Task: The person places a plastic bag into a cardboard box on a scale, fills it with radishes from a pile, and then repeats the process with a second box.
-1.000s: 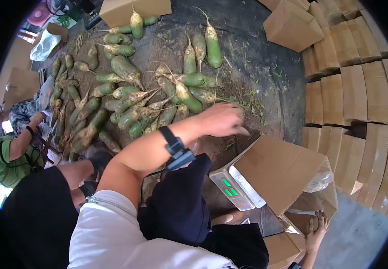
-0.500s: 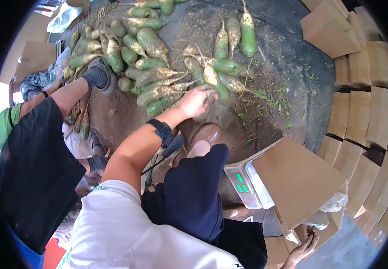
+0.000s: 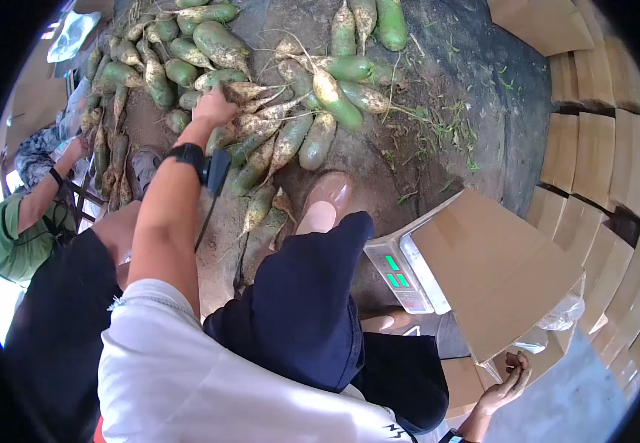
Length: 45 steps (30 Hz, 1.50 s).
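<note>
My left hand (image 3: 214, 108) reaches into a heap of long green radishes with pale, soil-smeared tails. Its fingers are bent over the thick end of one radish (image 3: 252, 93), whose tail sticks out to the right; the fingertips are partly hidden. Beside it lie another green radish (image 3: 220, 79) and a large one (image 3: 221, 46). At the lower right, my right hand (image 3: 506, 384) is palm up, fingers loosely curled and apart, with nothing visible in it. It is at the edge of an open cardboard box (image 3: 493, 266) tilted on a digital scale (image 3: 399, 277).
Stacked cardboard boxes (image 3: 582, 151) line the right side. Radishes (image 3: 391, 26) and leaf scraps (image 3: 438, 122) lie on the dark ground sheet (image 3: 475, 59). Another person in a green shirt (image 3: 9, 240) sits at the left. My shoe (image 3: 331, 193) stands below the heap.
My left hand has moved left from the radish near the middle to the heap. The view has shifted, and the other person's leg no longer reaches across the heap. My right hand stays by the box.
</note>
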Motion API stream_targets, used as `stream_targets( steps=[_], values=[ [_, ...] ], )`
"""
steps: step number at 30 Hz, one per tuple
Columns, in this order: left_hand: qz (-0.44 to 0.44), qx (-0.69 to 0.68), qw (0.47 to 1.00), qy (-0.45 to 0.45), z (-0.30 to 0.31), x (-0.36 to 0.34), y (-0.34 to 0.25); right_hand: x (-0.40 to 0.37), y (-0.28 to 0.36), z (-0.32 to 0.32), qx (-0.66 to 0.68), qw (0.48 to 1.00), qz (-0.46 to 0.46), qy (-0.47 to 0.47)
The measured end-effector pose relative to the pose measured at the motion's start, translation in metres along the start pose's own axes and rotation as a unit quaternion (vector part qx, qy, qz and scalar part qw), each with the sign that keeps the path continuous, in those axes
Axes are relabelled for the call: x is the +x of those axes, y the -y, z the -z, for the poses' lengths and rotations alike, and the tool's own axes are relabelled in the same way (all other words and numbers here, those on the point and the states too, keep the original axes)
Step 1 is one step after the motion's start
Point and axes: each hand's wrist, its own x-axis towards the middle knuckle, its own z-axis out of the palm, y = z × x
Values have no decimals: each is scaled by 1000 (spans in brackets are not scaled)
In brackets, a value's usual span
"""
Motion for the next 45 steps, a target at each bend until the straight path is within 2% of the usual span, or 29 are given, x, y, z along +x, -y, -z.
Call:
stream_targets(
  steps=[2,7,10,11,13,14,16,18,19,22,23,24,26,28,29,30,32,35,38,39,40,42,44,45],
  values=[
    [-33,99,995,6,-9,7,10,-2,-1,1,-15,1000,6,4],
    [-25,87,995,27,9,-2,8,0,-1,-2,1,1000,7,-12],
    [-78,-17,997,12,-3,8,31,0,-1,-2,-13,1000,10,-14],
    [-84,-130,988,11,-6,9,33,0,-1,0,-11,1000,9,-6],
    [-93,-350,932,8,-3,-10,25,1,-2,2,-6,1000,7,11],
    [-64,-467,879,67,0,-23,18,1,-2,4,-9,1000,10,10],
    [-6,-668,723,175,24,-62,-14,1,-3,2,-8,1000,16,9],
    [16,-726,643,244,22,-69,-23,1,-6,1,-3,1000,15,3],
    [29,-735,630,249,18,-73,-30,0,-7,2,-4,1000,14,0],
    [36,-778,528,339,12,-87,-52,0,-9,2,-13,1000,18,-9],
    [4,-785,539,305,6,-96,-66,-1,-7,2,-12,1000,12,-7],
    [8,-769,561,306,-1,-99,-73,0,-2,1,-9,1000,7,-4],
    [-24,-748,621,233,-20,-111,-100,0,-2,0,3,1000,4,-5],
    [-41,-684,715,141,-34,-130,-130,-1,-10,-1,17,1000,7,-13],
    [-134,-691,707,74,-67,-118,-137,0,-10,-1,8,1000,12,-11],
    [-126,-654,745,47,-85,-111,-142,1,-9,-1,-2,1000,16,-9],
    [-109,-584,801,-77,-120,-100,-153,1,-8,0,-11,1000,25,-10],
    [-91,-551,829,-27,-106,-110,-159,1,-9,-2,-5,999,28,-17],
    [-49,-554,831,6,-122,-102,-140,-1,-7,-3,2,1000,22,-19],
    [-85,-492,864,-62,-106,-111,-136,0,-8,-3,7,999,24,-19],
    [-119,-488,858,-111,-99,-112,-128,0,-9,-4,13,999,27,-20],
    [-94,-475,862,-152,-85,-117,-108,2,-9,-6,16,999,36,-25],
    [42,-291,907,-301,-67,-139,-90,0,-9,-3,13,999,32,-19],
    [174,-363,882,-246,-76,-142,-85,0,-9,-3,13,999,28,-19]
  ],
)
